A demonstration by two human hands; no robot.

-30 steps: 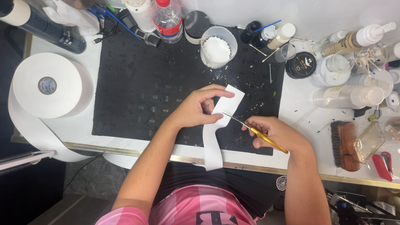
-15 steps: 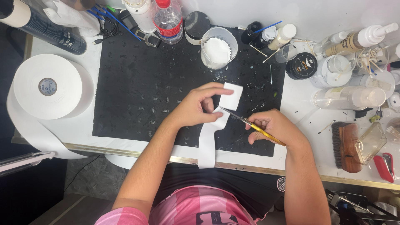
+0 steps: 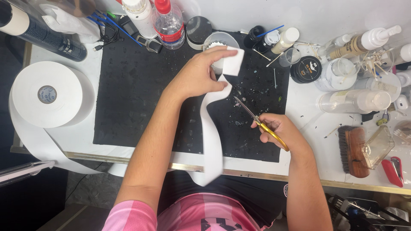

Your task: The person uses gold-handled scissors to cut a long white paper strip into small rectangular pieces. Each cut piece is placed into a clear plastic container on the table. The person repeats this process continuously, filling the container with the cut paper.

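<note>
My left hand pinches the end of a long white paper strip and holds it up over the black mat. The strip hangs down past the table's front edge and runs back to a big white roll at the left. My right hand grips yellow-handled scissors; their blades point up-left, just right of the strip and apart from it.
Bottles, jars and a white cup line the back of the table. A dark spray can lies at the far left. A wooden brush, a clear dish and a red tool sit at the right.
My left hand has lifted the strip's end up and away from me, drawing out more strip. The scissors have pulled back from the strip.
</note>
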